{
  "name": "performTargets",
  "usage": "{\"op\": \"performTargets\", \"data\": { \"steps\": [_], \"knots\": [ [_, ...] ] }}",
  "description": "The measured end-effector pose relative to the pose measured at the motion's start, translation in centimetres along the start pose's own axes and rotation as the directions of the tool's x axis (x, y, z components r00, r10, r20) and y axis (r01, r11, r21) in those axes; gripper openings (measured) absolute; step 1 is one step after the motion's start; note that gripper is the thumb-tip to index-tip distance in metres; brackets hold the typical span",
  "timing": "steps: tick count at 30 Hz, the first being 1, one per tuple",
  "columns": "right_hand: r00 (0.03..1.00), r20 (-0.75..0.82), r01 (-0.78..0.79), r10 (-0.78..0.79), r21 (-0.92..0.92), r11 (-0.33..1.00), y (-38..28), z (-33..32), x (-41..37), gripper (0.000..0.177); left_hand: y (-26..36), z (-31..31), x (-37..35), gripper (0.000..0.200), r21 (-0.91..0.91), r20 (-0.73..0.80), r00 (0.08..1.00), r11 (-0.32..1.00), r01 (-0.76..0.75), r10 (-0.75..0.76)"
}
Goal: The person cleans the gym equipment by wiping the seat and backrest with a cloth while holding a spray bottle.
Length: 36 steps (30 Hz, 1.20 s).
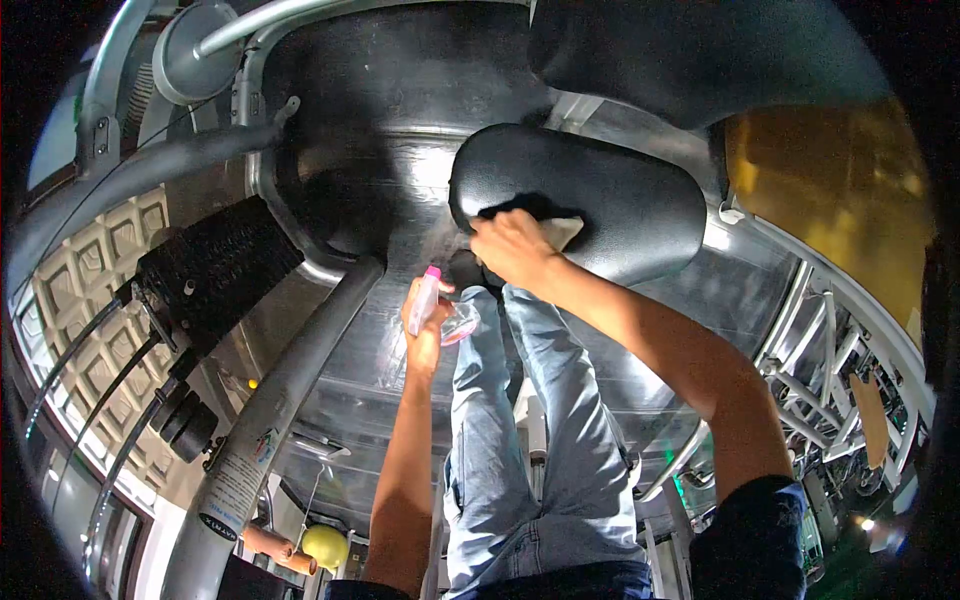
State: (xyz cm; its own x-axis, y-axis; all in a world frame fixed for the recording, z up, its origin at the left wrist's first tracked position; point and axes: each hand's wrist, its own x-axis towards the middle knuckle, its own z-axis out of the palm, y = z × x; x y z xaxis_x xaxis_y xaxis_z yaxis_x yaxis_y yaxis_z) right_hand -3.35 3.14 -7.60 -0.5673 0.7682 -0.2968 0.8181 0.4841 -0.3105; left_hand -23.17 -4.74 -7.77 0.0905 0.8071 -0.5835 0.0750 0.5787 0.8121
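My left hand (427, 322) is wrapped round a spray bottle (428, 290) with a pink top and a clear body. It is held upright in front of my left knee. My right hand (515, 245) grips a pale cloth (566, 232), pressed against the near side of a black padded seat (620, 200). Part of the cloth sticks out to the right of the fingers; the rest is hidden under the hand.
A grey metal frame post (280, 400) rises on the left beside a black weight stack (215, 275) with cables. Another black pad (700, 60) overhangs the top right. A yellowish panel (825, 190) and metal racks (835, 370) stand right. A yellow ball (325, 546) is at lower left.
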Motion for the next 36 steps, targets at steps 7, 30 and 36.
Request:
{"op": "performTargets", "data": {
  "steps": [7, 30, 36],
  "knots": [
    [0.995, -0.080, -0.059, 0.057, -0.014, 0.998, -0.2, -0.2, 2.4, 0.015, -0.4, 0.1, -1.1, 0.033, -0.118, 0.107, 0.992, 0.990, 0.081, -0.068],
    [0.977, 0.128, -0.135, 0.169, -0.239, 0.962, -0.8, 4.2, -8.6, 0.014, 2.1, -1.3, -2.1, 0.009, -0.001, 0.121, 0.991, 0.999, 0.051, -0.050],
    [0.970, -0.090, -0.234, 0.227, -0.082, 0.969, -1.7, 3.1, -0.1, 0.014, 1.7, -1.0, -2.0, 0.011, 0.157, 0.157, 0.982, 0.984, 0.084, -0.109]
  ]
}}
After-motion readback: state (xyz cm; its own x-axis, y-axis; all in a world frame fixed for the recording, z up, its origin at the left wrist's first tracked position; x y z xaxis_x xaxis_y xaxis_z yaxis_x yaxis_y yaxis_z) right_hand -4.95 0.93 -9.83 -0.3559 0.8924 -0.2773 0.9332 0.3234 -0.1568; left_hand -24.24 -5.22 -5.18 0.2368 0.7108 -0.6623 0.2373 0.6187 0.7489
